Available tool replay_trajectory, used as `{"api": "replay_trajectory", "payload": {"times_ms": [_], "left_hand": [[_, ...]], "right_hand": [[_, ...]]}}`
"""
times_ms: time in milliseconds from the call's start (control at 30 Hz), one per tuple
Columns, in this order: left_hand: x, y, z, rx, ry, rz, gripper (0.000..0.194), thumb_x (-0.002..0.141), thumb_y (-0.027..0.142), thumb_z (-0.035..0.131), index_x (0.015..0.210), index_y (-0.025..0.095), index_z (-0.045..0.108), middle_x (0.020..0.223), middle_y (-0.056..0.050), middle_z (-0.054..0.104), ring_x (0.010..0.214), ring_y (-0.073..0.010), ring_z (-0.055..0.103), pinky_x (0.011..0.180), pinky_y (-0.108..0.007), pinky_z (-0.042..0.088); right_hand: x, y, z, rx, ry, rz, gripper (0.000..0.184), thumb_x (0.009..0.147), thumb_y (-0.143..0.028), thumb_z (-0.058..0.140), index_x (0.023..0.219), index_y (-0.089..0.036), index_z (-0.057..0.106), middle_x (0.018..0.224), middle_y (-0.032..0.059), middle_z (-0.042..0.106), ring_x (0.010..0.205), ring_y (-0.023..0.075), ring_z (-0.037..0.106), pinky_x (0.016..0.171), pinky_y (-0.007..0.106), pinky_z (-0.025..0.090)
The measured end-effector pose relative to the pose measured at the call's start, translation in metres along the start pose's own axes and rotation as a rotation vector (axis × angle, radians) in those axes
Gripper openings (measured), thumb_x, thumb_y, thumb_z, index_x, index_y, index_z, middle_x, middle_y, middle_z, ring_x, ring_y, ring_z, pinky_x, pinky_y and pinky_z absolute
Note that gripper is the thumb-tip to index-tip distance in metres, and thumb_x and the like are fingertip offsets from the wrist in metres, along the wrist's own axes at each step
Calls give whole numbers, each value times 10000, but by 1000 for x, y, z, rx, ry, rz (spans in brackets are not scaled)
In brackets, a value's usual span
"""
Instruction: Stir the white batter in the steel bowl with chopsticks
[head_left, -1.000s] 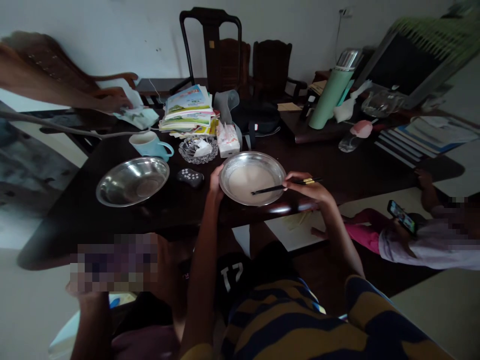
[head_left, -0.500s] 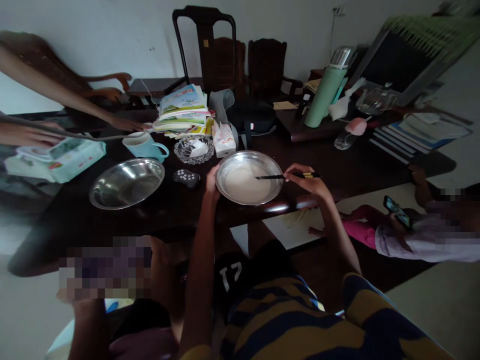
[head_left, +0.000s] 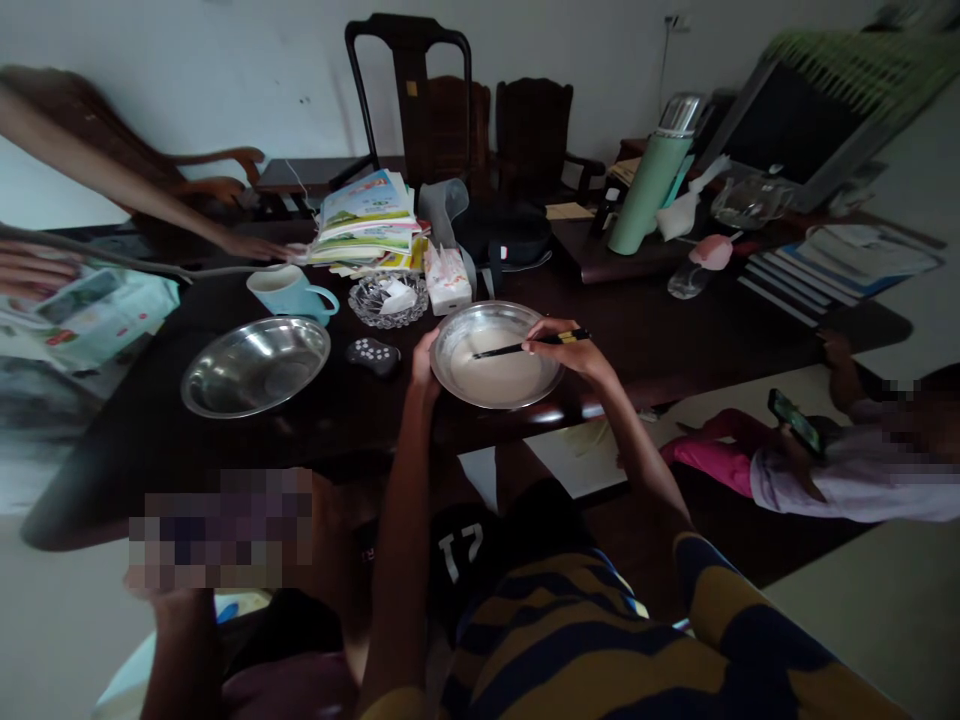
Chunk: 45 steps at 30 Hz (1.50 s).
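Note:
A shiny metal basin (head_left: 442,385) with a pale, milky mixture (head_left: 499,375) stands at the table's near edge. My left hand (head_left: 425,360) grips its left rim, with the fingers partly hidden behind the wall. Over the basin's right side, my right hand (head_left: 566,348) is closed round dark chopsticks (head_left: 499,350) with gold bands near the top. Their tips reach into the mixture left of its middle. I cannot tell whether it is one stick or a pair.
Left of the basin are a dark controller (head_left: 373,356), a second metal basin (head_left: 259,370), a blue mug (head_left: 289,295) and a glass ashtray (head_left: 386,302). Behind stand a tissue pack (head_left: 448,280), papers (head_left: 367,220) and a green thermos (head_left: 651,190). Other people are at both sides.
My right hand has moved left over the basin, carrying the chopstick tips leftward through the mixture. At the far left, another person's hand and the wipes-like pack have shifted left.

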<state>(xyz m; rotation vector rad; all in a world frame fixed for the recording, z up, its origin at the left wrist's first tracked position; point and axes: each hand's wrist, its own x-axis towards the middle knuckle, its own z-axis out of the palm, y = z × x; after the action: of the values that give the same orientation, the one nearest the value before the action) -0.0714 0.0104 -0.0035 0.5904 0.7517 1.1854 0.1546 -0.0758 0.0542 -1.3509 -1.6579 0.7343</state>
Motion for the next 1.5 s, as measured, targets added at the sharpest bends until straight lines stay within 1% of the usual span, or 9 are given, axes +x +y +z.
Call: {"api": "replay_trajectory", "payload": {"times_ms": [200, 433, 600, 800, 900, 1033, 1200, 1333, 1500], "left_hand": [[0, 0, 1, -16, -7, 17, 255, 870, 229, 519, 722, 157, 714, 651, -33, 700, 751, -188, 695, 727, -275, 538], [-1, -1, 1, -10, -25, 19, 200, 836, 270, 584, 703, 185, 707, 630, -25, 697, 824, -227, 708, 751, -299, 552], [-2, 0, 3, -7, -32, 18, 213, 841, 267, 562, 716, 175, 709, 630, -16, 702, 792, -206, 700, 737, -289, 547], [-1, 0, 2, -14, -17, 18, 256, 860, 238, 534, 698, 171, 721, 642, -27, 702, 645, -157, 656, 662, -254, 521], [1, -1, 0, -16, -17, 17, 209, 833, 264, 586, 707, 162, 717, 660, -26, 707, 674, -163, 667, 687, -252, 520], [1, -1, -1, -15, -17, 7, 204, 817, 284, 597, 705, 156, 710, 632, -27, 699, 731, -193, 689, 718, -273, 529], [1, -2, 0, -20, -28, 11, 198, 804, 299, 596, 704, 155, 689, 624, -29, 695, 836, -233, 706, 777, -319, 546], [0, -1, -1, -20, -31, 7, 202, 808, 296, 596, 706, 152, 694, 612, -25, 687, 812, -218, 706, 771, -299, 544], [0, -1, -1, -13, -12, 16, 202, 834, 271, 593, 711, 163, 710, 641, -19, 699, 692, -168, 680, 707, -259, 529]], "right_hand": [[-9, 14, -19, -135, 167, 5, 166, 761, -383, 684, 740, -222, 650, 781, 29, 694, 771, 204, 641, 716, 331, 458], [-49, -8, -48, -168, 72, 40, 276, 809, -457, 661, 690, -217, 595, 647, 4, 662, 674, 172, 608, 695, 312, 449], [-43, -10, -28, -33, 10, 46, 337, 744, -502, 725, 655, -220, 564, 598, -13, 652, 643, 161, 594, 680, 304, 443], [-9, -1, 4, 50, 131, 38, 315, 741, -477, 710, 633, -220, 562, 611, -9, 636, 654, 163, 573, 667, 303, 414], [-2, 6, 0, 18, 220, 44, 275, 736, -422, 701, 621, -220, 554, 610, -10, 607, 649, 162, 551, 640, 297, 397], [-16, 16, -25, -54, 284, 78, 193, 734, -347, 686, 639, -219, 577, 625, -12, 596, 629, 152, 532, 620, 294, 381], [-45, 11, -47, -66, 156, 140, 208, 734, -371, 700, 649, -215, 592, 595, -17, 605, 619, 153, 555, 629, 294, 394], [-44, 4, -31, -3, 47, 108, 253, 741, -422, 701, 645, -219, 584, 603, -13, 627, 638, 167, 582, 657, 305, 422], [-20, 6, 0, 33, 104, 59, 232, 764, -405, 682, 663, -228, 571, 624, -13, 619, 643, 169, 567, 647, 303, 405]]}}
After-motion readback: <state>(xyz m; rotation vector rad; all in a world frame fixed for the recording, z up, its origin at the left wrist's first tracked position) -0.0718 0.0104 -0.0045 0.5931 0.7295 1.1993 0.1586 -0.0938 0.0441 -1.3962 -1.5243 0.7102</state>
